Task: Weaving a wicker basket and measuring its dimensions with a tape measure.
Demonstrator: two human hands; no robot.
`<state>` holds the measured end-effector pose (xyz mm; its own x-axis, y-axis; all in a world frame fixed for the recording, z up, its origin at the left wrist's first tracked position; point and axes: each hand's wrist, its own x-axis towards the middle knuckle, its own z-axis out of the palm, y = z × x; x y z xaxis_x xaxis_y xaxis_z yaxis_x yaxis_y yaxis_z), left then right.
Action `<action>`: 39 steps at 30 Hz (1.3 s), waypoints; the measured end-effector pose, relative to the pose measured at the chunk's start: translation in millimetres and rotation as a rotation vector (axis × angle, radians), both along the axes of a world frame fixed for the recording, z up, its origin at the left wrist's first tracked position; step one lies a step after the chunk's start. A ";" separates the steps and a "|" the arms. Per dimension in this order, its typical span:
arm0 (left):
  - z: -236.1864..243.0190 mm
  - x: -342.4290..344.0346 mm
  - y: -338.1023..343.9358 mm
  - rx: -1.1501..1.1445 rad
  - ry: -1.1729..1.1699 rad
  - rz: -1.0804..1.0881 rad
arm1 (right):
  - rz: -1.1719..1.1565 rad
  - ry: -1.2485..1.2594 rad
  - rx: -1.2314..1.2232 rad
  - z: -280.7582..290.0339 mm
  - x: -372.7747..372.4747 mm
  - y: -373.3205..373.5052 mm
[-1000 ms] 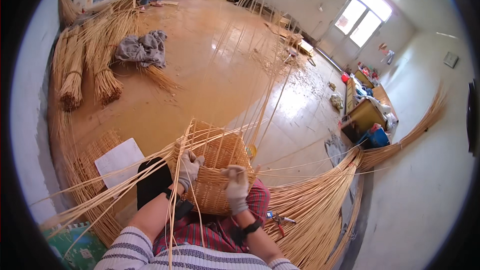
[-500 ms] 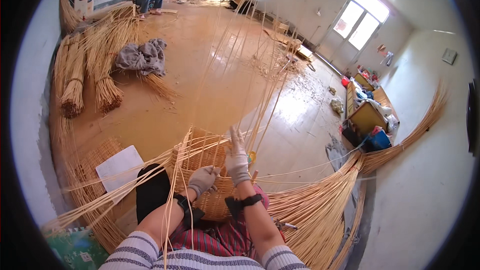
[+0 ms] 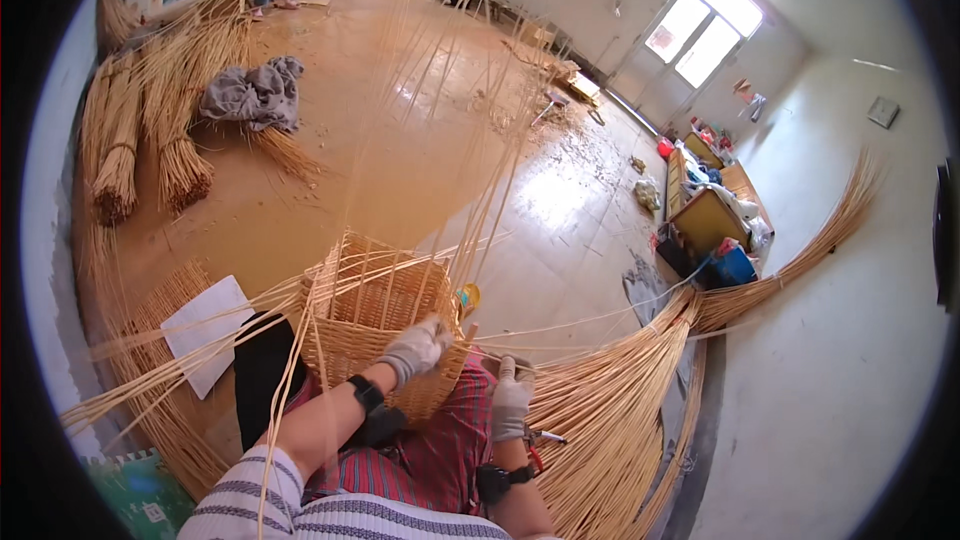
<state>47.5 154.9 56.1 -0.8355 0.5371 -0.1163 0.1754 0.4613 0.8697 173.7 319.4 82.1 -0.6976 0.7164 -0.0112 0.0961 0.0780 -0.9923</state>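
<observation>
Seen from the basket (image 3: 345, 355), the floor (image 3: 275, 205) lies open toward 11 o'clock, and also at 2 o'clock. Between them, tall upright canes (image 3: 487, 230) stand as a fence at 12 to 1. Long loose canes cross over the basket and obstruct the side at 9. At 4, the big cane bundle (image 3: 620, 390) fills the space beside the right hand (image 3: 511, 403).

Whitish fabric gloves (image 3: 509, 426) cover the left hand (image 3: 418, 348) and right hand (image 3: 513, 395). Black wrist straps (image 3: 367, 393), the right bearing a boxy black module (image 3: 493, 483); white ribbed sweater (image 3: 400, 522) with dark-grey bands; red striped cloth (image 3: 445, 462) across the lap.
</observation>
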 end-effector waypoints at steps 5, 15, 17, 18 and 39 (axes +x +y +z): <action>-1.8 8.4 17.1 0.144 -0.437 0.158 | 0.263 0.124 1.092 16.7 -100.6 7.4; 39.6 33.2 0.6 -0.089 1.090 0.079 | -0.149 0.254 -0.347 -28.3 -100.3 100.8; 28.0 38.5 5.3 -0.188 0.872 -0.096 | -0.082 0.122 -0.113 -62.8 -85.1 104.1; 21.4 39.1 10.8 -0.139 0.814 -0.144 | -0.086 0.067 -0.025 -75.5 -82.5 106.3; 1.6 17.6 -38.5 0.886 -0.327 0.367 | 0.547 -0.248 0.537 12.0 -70.6 18.3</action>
